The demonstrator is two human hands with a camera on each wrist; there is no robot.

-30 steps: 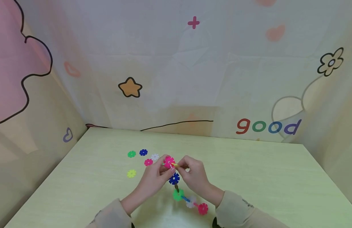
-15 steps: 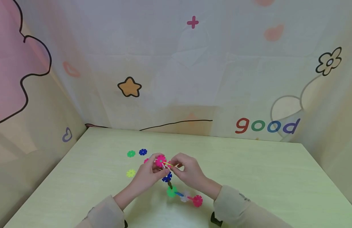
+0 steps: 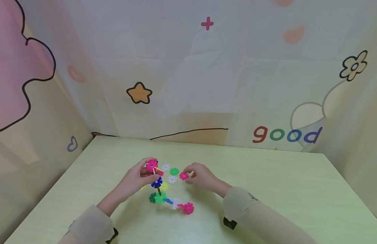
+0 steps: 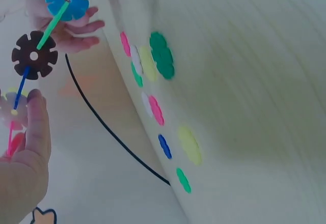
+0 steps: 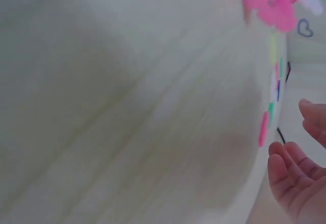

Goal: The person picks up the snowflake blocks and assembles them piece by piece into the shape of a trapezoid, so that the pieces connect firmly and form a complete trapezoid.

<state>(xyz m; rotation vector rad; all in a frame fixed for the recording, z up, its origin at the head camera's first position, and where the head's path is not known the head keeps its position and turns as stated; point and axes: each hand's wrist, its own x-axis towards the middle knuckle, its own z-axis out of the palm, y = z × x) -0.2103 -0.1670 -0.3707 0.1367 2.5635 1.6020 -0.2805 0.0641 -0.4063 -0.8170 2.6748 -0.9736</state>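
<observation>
My left hand (image 3: 130, 181) holds up a chain of slotted snowflake discs, gripping it by the upper end around a pink disc (image 3: 151, 165). A yellow disc, seen edge-on, sticks out to the right there. Below hang a blue disc (image 3: 156, 182) and a light green disc (image 3: 160, 197), and the chain runs right to a pink end disc (image 3: 188, 208). In the left wrist view, a dark brown disc (image 4: 34, 56) shows above the left fingers. My right hand (image 3: 204, 177) is beside a loose pink disc (image 3: 183, 176), fingertips overlapping its edge; in the right wrist view its fingers stand apart with nothing between them.
Loose discs lie on the pale table (image 3: 261, 189) between the hands: a green one (image 3: 174, 171), white ones, a yellow one (image 3: 164, 186) and a dark green one (image 3: 152, 198). More lie behind the left hand, including a blue disc (image 4: 164, 146). A printed curtain (image 3: 176, 67) stands behind.
My right hand has let go of the yellow disc on the chain and come to the loose pink disc. My left hand has moved left with the chain, uncovering several loose discs.
</observation>
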